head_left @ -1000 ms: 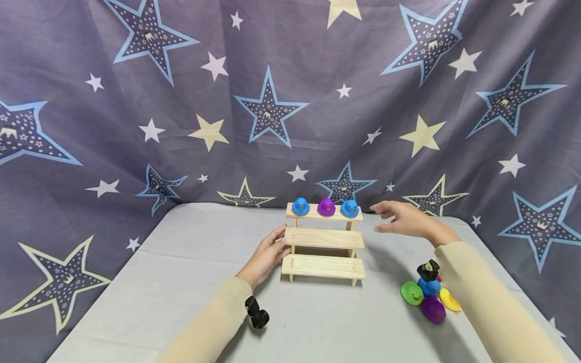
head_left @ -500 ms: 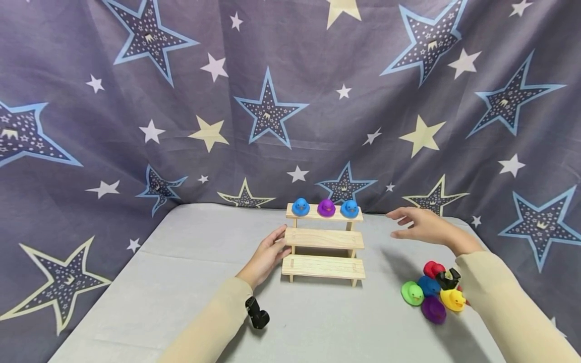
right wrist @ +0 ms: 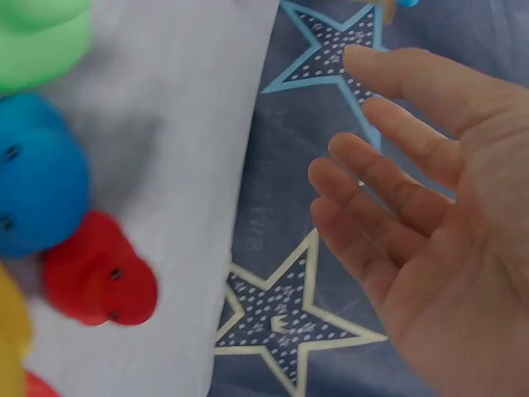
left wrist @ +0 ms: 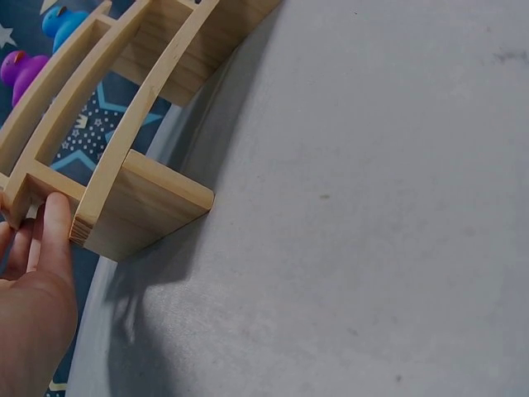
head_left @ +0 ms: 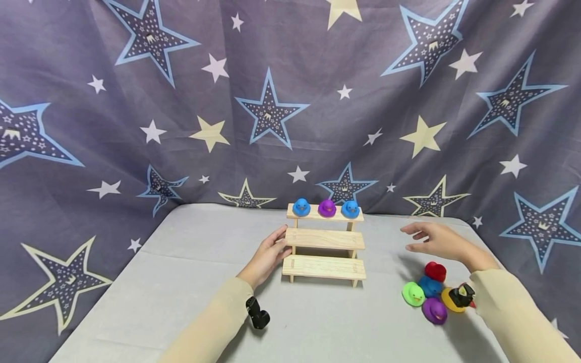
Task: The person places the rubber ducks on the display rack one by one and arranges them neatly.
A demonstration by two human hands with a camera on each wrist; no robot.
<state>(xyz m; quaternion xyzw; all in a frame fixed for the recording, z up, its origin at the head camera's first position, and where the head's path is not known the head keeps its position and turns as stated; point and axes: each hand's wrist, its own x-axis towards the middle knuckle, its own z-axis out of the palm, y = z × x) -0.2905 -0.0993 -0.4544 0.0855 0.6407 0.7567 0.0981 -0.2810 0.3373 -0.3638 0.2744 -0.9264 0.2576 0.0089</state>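
A three-tier wooden display stand (head_left: 324, 238) stands on the table. My left hand (head_left: 265, 257) holds it by its left side, fingers at the end of the middle step. The left wrist view shows my fingertips (left wrist: 56, 211) against the stand's frame. On the top step sit a blue rubber duck (head_left: 301, 207), a purple one (head_left: 327, 207) and another blue one (head_left: 350, 208). Over the right of the table hovers my right hand (head_left: 442, 241), holding nothing, with fingers loosely bent. Nearest to it lies a red rubber duck (head_left: 435, 271), seen beside the hand in the right wrist view.
Grouped with the red duck are a green duck (head_left: 413, 294), a blue duck (head_left: 430, 287), a purple duck (head_left: 434, 310) and a yellow duck (head_left: 449, 300), partly covered by the right wrist camera (head_left: 462, 295). A star-patterned curtain (head_left: 254, 161) hangs behind the table.
My right hand has moved from beside the top step to the right and toward me, bringing it nearer the loose ducks. The left hand and the stand have kept their place.
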